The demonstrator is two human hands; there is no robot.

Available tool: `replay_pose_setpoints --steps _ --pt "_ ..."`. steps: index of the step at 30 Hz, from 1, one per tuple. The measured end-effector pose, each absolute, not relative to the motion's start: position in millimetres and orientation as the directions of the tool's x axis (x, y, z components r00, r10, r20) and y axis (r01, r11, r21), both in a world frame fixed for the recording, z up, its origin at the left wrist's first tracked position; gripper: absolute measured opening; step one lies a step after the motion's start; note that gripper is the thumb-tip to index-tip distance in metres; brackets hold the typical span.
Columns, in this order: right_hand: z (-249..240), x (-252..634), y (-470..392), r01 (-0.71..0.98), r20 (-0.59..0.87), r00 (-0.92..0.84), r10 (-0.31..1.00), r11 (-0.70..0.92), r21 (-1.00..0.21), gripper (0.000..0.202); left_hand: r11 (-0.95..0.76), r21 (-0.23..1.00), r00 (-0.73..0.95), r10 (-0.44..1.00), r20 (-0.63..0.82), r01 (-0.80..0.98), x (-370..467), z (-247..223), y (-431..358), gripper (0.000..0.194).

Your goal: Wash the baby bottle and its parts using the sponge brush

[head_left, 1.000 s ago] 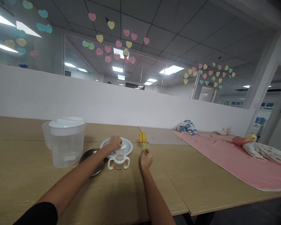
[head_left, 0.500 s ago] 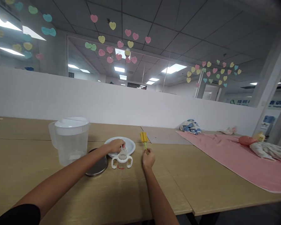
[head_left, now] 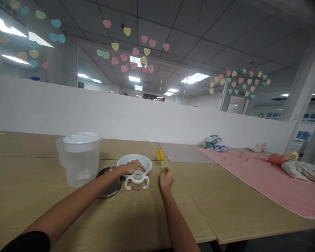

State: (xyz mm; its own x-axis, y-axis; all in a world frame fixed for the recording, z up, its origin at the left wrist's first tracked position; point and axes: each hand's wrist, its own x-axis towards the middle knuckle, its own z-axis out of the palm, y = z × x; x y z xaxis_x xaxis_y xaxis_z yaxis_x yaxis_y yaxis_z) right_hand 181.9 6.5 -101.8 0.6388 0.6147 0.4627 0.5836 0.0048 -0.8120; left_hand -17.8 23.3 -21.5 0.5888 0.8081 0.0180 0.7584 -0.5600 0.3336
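My right hand (head_left: 167,179) grips the green stem of a brush, its yellow sponge head (head_left: 160,154) pointing up. Over the white plate (head_left: 123,160), my left hand (head_left: 133,167) has its fingers closed and pointing down to the right; what they hold is too small to make out. Just in front of that hand stands a clear bottle (head_left: 137,182) with two white handles and an uncovered neck. A dark round metal lid or tray (head_left: 110,190) lies left of the bottle, partly under my left forearm.
A clear pitcher (head_left: 82,164) with a white lid stands at the left. On the right lie a pink cloth (head_left: 254,178), a blue and white cloth bundle (head_left: 214,142) and a red rounded object (head_left: 276,158). A white wall runs behind the table.
The clear teat-like piece that was on the bottle's neck is gone from there. My left hand has moved from the bottle top down over the plate. My right hand has hardly moved.
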Motion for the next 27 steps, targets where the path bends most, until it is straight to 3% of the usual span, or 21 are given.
replay_pose_setpoints --steps 9,17,20,24,27 --pt "-102 182 7 0.593 0.484 0.637 0.599 0.02 -0.805 0.024 -0.515 0.398 0.533 0.843 0.074 0.759 -7 -22 25 0.02" --pt "-99 178 4 0.625 0.558 0.612 0.561 0.091 -0.776 0.025 -0.538 0.495 0.456 0.842 0.288 0.682 -19 -19 34 0.024" --pt "-95 172 -1 0.687 0.664 0.543 0.514 0.183 -0.703 0.03 -0.543 0.553 0.399 0.84 0.368 0.632 -23 -12 40 0.026" --pt "-94 165 -4 0.791 0.814 0.32 0.484 0.337 -0.511 0.037 -0.573 0.628 0.381 0.819 0.429 0.526 -25 -1 43 0.027" --pt "-96 163 -3 0.838 0.845 0.232 0.481 0.342 -0.425 0.038 -0.595 0.668 0.393 0.801 0.452 0.446 -25 8 42 0.03"
